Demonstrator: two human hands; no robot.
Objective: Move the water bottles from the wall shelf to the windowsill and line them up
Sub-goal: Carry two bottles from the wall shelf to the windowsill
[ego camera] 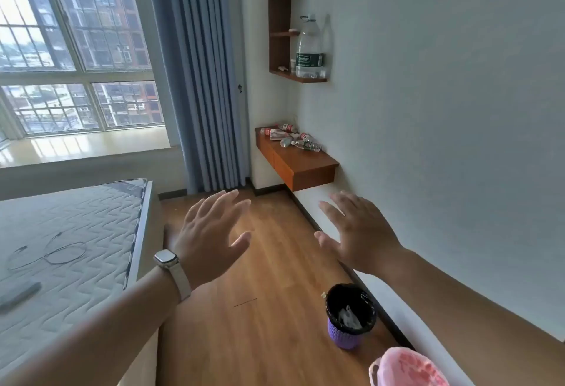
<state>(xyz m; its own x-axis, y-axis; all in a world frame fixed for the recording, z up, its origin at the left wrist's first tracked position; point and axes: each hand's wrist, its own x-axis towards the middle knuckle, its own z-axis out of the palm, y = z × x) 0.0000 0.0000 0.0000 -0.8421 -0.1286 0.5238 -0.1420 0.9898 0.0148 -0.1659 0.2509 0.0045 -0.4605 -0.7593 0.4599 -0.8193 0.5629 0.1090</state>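
Observation:
Several small water bottles (290,138) lie on their sides in a heap at the far end of a brown wall-mounted shelf with drawers (302,165). A large clear bottle (309,49) with a green label stands on the upper wall shelf (298,77). The pale windowsill (85,144) runs below the window at the left. My left hand (211,232), with a watch on the wrist, and my right hand (354,229) are held out over the floor, fingers spread, holding nothing, well short of the shelf.
A bed with a bare quilted mattress (70,232) fills the left, with a cable and a dark device on it. Blue curtains (198,73) hang between window and shelf. A purple bin (350,315) with a black liner stands by the wall. A pink object (406,367) is at the bottom edge.

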